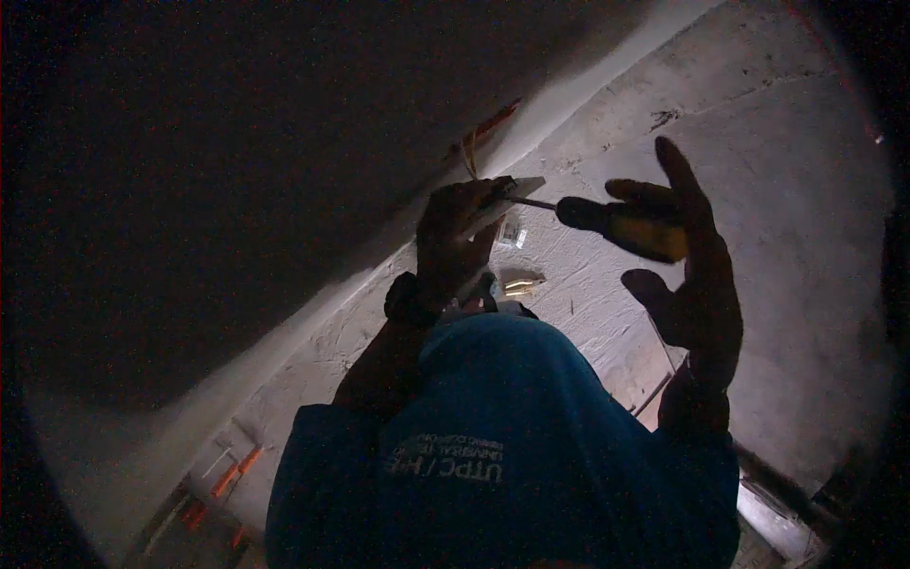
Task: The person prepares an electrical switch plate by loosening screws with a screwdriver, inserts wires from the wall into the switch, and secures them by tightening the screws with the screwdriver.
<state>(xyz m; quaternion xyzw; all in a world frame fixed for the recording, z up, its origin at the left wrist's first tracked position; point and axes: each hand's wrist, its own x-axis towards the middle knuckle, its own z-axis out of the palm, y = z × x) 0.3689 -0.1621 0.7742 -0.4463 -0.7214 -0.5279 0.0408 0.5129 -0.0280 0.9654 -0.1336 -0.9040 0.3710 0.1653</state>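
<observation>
My left hand (444, 228), with a dark band at the wrist, is closed round a pale flat plate (531, 187), which looks like an electrical fitting. Thin light wires (469, 155) run from it to a reddish opening in the dark wall. A screwdriver (621, 229) with a yellow and black handle points left, its shaft reaching the fitting; the tip is hidden. My right hand (706, 284) holds the handle's end loosely against palm and fingers. Its index finger is stretched up, and the thumb stands off the handle. Deep shadow hides finger detail.
The dark wall (237, 190) fills the left side, close to my left hand. A rough floor (806, 237) spreads below and right. A small pale box (512, 232) and a brass-coloured piece (519, 286) lie beneath my hands. Orange pieces (227, 479) are at lower left.
</observation>
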